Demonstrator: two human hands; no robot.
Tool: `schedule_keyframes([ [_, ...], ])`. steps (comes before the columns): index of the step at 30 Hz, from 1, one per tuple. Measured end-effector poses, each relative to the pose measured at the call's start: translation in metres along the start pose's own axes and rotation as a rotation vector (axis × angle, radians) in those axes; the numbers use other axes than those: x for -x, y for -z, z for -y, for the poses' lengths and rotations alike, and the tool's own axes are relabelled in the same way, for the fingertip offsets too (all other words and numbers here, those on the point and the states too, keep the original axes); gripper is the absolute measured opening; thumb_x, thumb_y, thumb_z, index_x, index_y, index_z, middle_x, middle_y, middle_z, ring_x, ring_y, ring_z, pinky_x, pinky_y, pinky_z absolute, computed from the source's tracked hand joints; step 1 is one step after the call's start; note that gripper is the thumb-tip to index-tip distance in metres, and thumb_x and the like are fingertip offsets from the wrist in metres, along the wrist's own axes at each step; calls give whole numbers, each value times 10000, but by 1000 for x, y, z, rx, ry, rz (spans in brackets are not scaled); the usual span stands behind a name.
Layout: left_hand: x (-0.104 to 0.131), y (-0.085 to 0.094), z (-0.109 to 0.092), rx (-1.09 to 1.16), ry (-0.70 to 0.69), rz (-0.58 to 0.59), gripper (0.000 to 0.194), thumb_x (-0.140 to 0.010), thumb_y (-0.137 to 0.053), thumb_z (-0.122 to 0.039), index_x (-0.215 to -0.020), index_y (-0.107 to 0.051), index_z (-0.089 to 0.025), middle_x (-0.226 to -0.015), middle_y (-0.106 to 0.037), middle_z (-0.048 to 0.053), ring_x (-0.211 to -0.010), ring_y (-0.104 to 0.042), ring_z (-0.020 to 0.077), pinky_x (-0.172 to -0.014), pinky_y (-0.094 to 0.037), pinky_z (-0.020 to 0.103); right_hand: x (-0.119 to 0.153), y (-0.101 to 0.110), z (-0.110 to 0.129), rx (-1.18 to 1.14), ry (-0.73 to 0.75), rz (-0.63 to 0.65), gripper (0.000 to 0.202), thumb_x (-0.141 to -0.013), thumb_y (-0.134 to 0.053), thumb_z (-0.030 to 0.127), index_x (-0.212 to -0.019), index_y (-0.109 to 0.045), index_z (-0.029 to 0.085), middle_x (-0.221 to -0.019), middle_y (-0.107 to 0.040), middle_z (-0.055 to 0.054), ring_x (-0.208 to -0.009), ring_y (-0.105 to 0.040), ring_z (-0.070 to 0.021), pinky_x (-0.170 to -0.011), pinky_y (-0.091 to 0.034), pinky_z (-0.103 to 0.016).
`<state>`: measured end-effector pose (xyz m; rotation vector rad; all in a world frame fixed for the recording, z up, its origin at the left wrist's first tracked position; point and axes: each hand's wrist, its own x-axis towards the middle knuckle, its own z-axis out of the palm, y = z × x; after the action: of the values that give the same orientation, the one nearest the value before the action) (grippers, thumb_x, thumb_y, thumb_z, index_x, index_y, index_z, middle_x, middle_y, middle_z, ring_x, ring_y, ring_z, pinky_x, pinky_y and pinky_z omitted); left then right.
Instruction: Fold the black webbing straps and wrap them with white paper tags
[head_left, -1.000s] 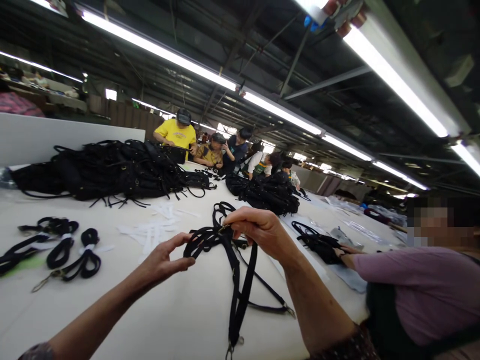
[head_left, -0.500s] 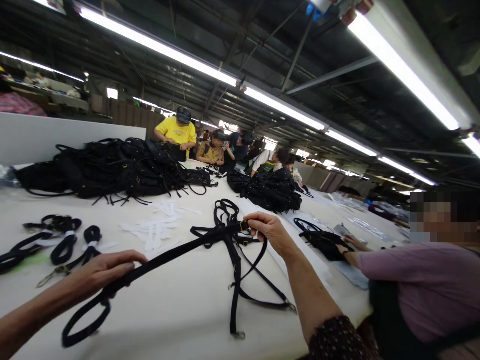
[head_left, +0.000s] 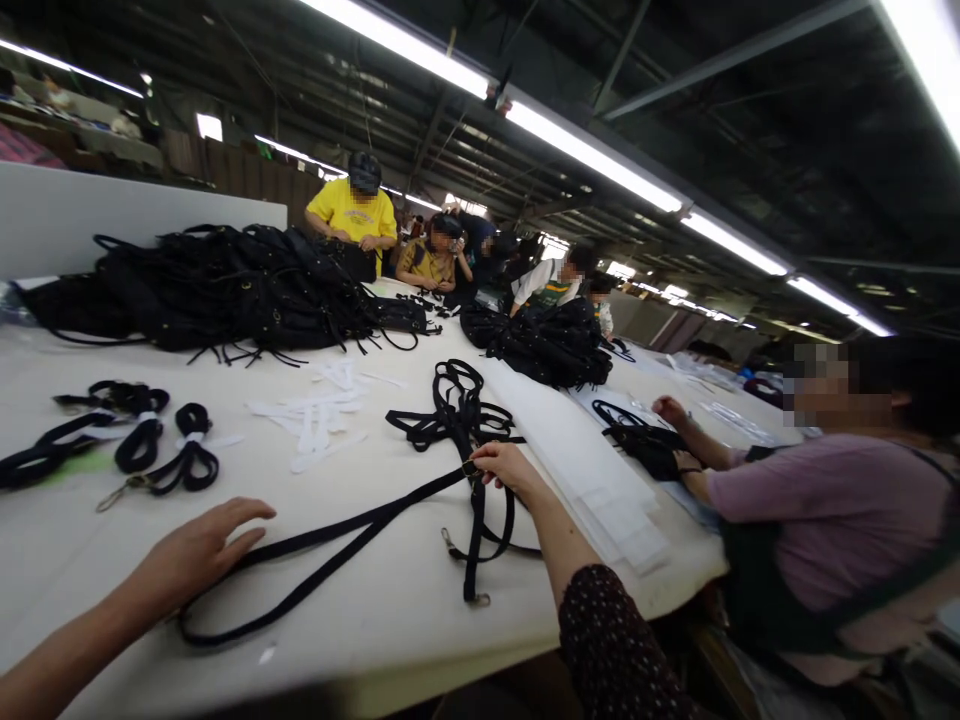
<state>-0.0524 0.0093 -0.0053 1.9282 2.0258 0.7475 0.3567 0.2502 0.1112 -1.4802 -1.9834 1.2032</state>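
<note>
My right hand (head_left: 511, 470) pinches a black strap (head_left: 330, 580) at its brass-coloured buckle (head_left: 470, 467). From there the strap runs left in a long doubled loop over the table. My left hand (head_left: 206, 545) is open at the loop's left end, fingers stretched out and thumb apart, lying over part of the strap. Just behind my right hand is a loose heap of black straps (head_left: 459, 400). A strap end with a metal snap hook (head_left: 477, 600) hangs out of it toward the front of the table.
Banded strap bundles (head_left: 196, 450) lie at left, near white paper strips (head_left: 319, 415). Black bags are heaped in a left pile (head_left: 247, 290) and a right pile (head_left: 544, 340). White sheets (head_left: 577, 470) lie right of the straps. A co-worker in purple (head_left: 817, 500) handles a black bag; others work behind.
The strap has come down from a taut, raised line to a slack loop near the table. My left hand's fingers have spread. My right hand still pinches the buckle end, lower in view.
</note>
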Motion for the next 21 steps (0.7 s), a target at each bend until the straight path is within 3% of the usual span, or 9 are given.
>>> schedule_keyframes([
  [2, 9, 0, -3, 17, -22, -36, 419, -869, -522, -596, -1133, -688, -316, -1265, -695, 27, -1161, -647, 260, -1003, -506, 331, -4, -2, -14, 14, -22, -1, 172, -739, -639, 169, -886, -723, 143, -663, -688, -11, -522, -601, -91, -394, -366, -146],
  [7, 44, 13, 3, 67, 7, 1, 391, -880, -513, -587, -1107, -695, -325, -1327, -662, 25, -1231, -603, 272, -1063, -480, 390, -13, -3, -35, 13, -64, 2, 157, -764, -624, 173, -894, -706, 140, -725, -712, -26, -530, -608, -89, -386, -357, -146],
  [11, 77, 19, 18, 74, 18, 14, 389, -869, -521, -557, -1154, -676, -342, -1421, -593, 21, -1371, -472, 291, -1139, -401, 457, -20, -5, -46, -10, -109, 14, 164, -790, -590, 168, -911, -694, 130, -800, -736, -63, -516, -598, -89, -372, -353, -158],
  [15, 99, 18, 16, 14, -22, 30, 412, -841, -553, -511, -1206, -648, -343, -1525, -481, 25, -1435, -373, 321, -1155, -369, 494, -23, -7, -57, -38, -128, 16, 169, -819, -572, 184, -931, -687, 132, -868, -743, -88, -535, -610, -87, -391, -373, -153],
  [18, 100, 15, 7, -43, -29, 15, 324, -840, -561, -472, -1097, -690, -322, -1519, -489, 27, -1435, -369, 327, -1149, -377, 484, -24, -11, -66, -46, -133, -1, 171, -821, -581, 191, -942, -689, 138, -854, -736, -86, -544, -619, -93, -407, -398, -155],
  [21, 98, 9, 2, -60, -27, 1, 266, -863, -541, -496, -865, -708, -289, -1435, -580, 15, -1396, -428, 313, -1122, -413, 445, -26, -13, -74, -31, -124, -37, 172, -812, -599, 199, -945, -693, 146, -810, -726, -69, -566, -634, -102, -424, -420, -156],
])
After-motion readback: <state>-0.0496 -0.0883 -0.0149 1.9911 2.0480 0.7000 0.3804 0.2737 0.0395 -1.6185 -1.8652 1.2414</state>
